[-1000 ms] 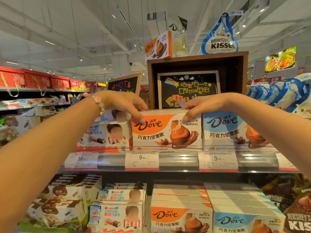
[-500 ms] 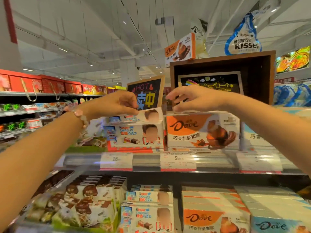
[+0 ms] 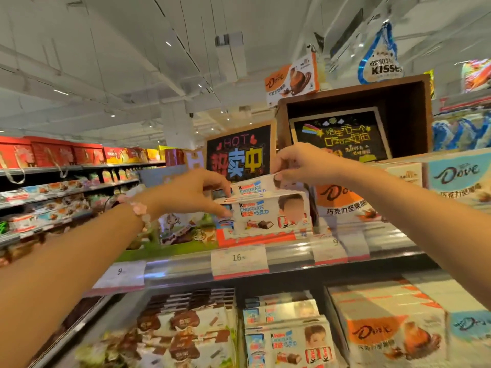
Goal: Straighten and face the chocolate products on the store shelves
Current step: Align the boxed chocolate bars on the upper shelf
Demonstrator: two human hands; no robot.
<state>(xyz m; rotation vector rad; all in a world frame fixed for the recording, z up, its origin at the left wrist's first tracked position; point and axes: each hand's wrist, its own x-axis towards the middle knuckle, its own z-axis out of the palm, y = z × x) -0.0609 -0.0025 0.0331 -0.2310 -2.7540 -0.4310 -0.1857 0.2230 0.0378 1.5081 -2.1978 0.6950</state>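
Squaring up the top Kinder box (image 3: 252,187) on its stack (image 3: 268,216) on the upper shelf (image 3: 292,257), I have my left hand (image 3: 191,192) pinching its left end, thumb below on the box beneath, and my right hand (image 3: 300,163) pinching its upper right corner. To do this well I should slide both ends together until the front edge sits flush with the box below, keeping the label facing out and not tipping it backward (the stack looks light, so I judge a gentle push is enough). A moment ago both hands rested on the orange Dove box (image 3: 342,200); I have since shifted left to the Kinder stack just beside it.
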